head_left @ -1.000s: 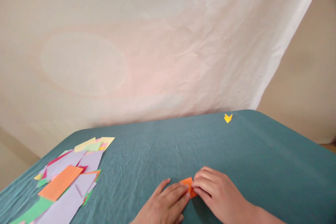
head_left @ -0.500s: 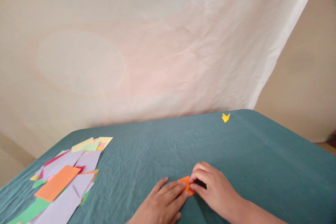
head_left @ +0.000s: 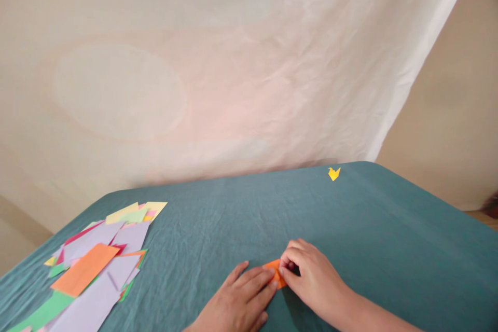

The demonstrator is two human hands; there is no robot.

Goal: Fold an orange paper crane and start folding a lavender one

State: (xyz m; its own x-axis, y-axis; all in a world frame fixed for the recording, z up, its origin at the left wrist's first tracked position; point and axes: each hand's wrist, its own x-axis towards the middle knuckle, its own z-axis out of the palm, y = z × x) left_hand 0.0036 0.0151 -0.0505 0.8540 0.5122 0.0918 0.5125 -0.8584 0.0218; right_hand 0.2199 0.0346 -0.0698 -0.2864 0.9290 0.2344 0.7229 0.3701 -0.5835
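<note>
A small folded orange paper [head_left: 277, 271] lies on the teal tablecloth [head_left: 373, 228] near the front edge. My left hand [head_left: 237, 302] rests flat on the cloth, its fingers stretched out and the fingertips pressing the paper's left side. My right hand [head_left: 311, 277] has its fingers curled and pinched on the paper's right edge. Most of the paper is hidden under the two sets of fingers.
A loose pile of coloured paper sheets [head_left: 91, 270], lilac, orange, green, yellow and pink, covers the table's left side. A small yellow folded paper figure [head_left: 333, 173] sits near the far right edge. A creased white backdrop sheet [head_left: 218, 72] hangs behind the table.
My right hand's fingers have curled in tighter on the orange paper and drawn slightly left. The left hand has hardly moved. The view has shifted a little.
</note>
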